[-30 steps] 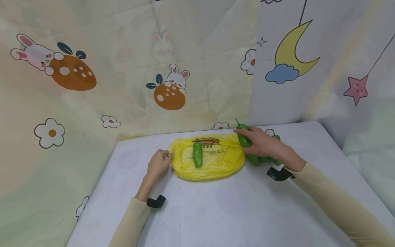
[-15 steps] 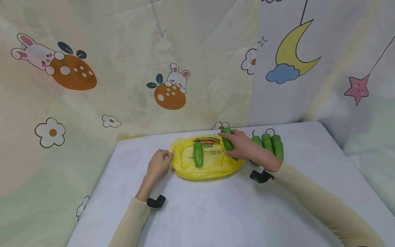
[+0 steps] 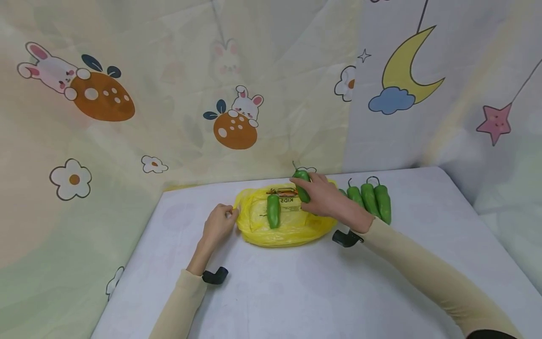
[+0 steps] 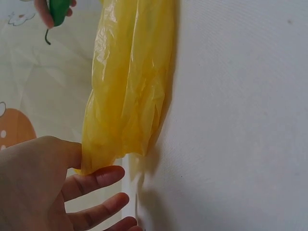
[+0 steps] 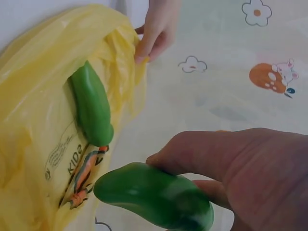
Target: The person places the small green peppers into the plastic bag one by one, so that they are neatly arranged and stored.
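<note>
A yellow plastic bag (image 3: 258, 237) lies spread open on the table, dark print showing on its inside. One green pepper (image 3: 273, 212) rests in it, left of the middle. My left hand (image 3: 219, 226) pinches the bag's left edge between thumb and forefinger; in the left wrist view the other fingers extend loosely below the yellow film (image 4: 115, 96). Above the bag's back right part, my right hand (image 3: 323, 195) grips a second green pepper (image 3: 301, 181), its stem pointing up. The right wrist view shows this pepper (image 5: 149, 192) between thumb and fingers, beside the bag's opening.
To the right of the bag, several green peppers (image 3: 383, 202) lie side by side on the white table (image 3: 296, 292), partly hidden by the right hand. A patterned cloth wall (image 3: 178, 117) stands right behind the table's back edge.
My right hand has carried its pepper leftward from the group at the right to over the bag, then slightly up. The left hand keeps its pinch on the bag's edge.
</note>
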Demonstrator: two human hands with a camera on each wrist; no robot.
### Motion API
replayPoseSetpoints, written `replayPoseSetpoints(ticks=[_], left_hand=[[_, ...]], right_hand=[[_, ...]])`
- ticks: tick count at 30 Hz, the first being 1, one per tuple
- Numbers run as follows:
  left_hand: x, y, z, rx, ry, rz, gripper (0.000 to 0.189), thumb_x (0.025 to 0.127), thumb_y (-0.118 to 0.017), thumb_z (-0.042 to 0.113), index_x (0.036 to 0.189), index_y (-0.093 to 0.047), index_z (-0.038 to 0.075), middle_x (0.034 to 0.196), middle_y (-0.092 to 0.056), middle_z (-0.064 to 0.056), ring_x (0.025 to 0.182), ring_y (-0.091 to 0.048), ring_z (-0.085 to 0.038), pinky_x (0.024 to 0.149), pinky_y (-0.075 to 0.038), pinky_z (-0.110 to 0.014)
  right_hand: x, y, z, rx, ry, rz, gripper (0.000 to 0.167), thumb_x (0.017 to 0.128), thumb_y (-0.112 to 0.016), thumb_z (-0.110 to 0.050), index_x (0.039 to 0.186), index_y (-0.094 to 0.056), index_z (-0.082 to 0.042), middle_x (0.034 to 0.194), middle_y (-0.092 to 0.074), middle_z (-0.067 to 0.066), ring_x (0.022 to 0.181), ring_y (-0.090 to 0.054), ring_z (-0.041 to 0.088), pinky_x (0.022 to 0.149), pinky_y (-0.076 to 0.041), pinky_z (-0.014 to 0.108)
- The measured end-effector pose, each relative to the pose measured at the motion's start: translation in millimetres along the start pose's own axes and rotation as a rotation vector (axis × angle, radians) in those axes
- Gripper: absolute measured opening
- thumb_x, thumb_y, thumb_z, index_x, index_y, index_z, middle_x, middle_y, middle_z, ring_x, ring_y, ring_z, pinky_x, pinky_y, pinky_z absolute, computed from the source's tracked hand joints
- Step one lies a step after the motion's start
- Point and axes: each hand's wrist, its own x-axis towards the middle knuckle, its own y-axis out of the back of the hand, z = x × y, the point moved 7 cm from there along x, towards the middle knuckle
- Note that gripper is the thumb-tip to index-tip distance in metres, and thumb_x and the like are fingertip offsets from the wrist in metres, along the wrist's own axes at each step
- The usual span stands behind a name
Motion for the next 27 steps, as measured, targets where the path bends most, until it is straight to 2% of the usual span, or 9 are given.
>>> replayPoseSetpoints(ticks=[8,13,17,21,27], left_hand=[[0.5,-0.5,1.3,-0.003,-0.01,0.011,0.036,0.099,-0.054,0.039,0.088,-0.07,0.009,0.119,-0.064,-0.015,0.107,-0.061,-0.03,0.081,-0.051,-0.046],[0.0,-1.1,0.6,-0.005,-0.013,0.013,0.036,0.1,-0.053,0.039,0.086,-0.069,0.009,0.118,-0.065,-0.014,0.105,-0.061,-0.029,0.079,-0.05,-0.044],[0.0,-1.1,0.6,-0.002,-0.016,0.014,0.036,0.1,-0.053,0.038,0.084,-0.068,0.01,0.117,-0.065,-0.014,0.103,-0.06,-0.029,0.077,-0.05,-0.042],[0.3,-1.2,1.0,0.001,-0.019,0.013,0.036,0.1,-0.053,0.038,0.085,-0.069,0.009,0.116,-0.065,-0.014,0.103,-0.061,-0.029,0.078,-0.05,-0.042],[0.3,-1.3,0.8,-0.003,-0.013,0.011,0.038,0.1,-0.054,0.04,0.089,-0.07,0.008,0.117,-0.065,-0.014,0.103,-0.06,-0.029,0.079,-0.05,-0.042]], right_hand=[[7.8,-6,-8,0.006,0.009,-0.038,0.073,0.089,-0.068,-0.02,0.155,-0.037,-0.027,0.16,-0.026,0.026,0.145,-0.029,0.047,0.103,-0.042,0.064],[19.8,-26,-2,0.041,-0.029,-0.108,0.072,0.09,-0.067,-0.023,0.156,-0.036,-0.025,0.159,-0.028,0.026,0.143,-0.033,0.046,0.094,-0.049,0.057],[30.7,-48,4,0.08,-0.062,-0.17,0.074,0.09,-0.067,-0.024,0.156,-0.035,-0.023,0.156,-0.032,0.027,0.137,-0.039,0.044,0.088,-0.05,0.05],[38.1,-66,6,0.105,-0.086,-0.19,0.074,0.089,-0.068,-0.025,0.156,-0.036,-0.024,0.155,-0.033,0.027,0.134,-0.041,0.044,0.093,-0.049,0.051],[42.2,-80,3,0.139,-0.086,-0.152,0.074,0.089,-0.068,-0.026,0.156,-0.036,-0.023,0.159,-0.03,0.027,0.142,-0.035,0.048,0.101,-0.045,0.059]])
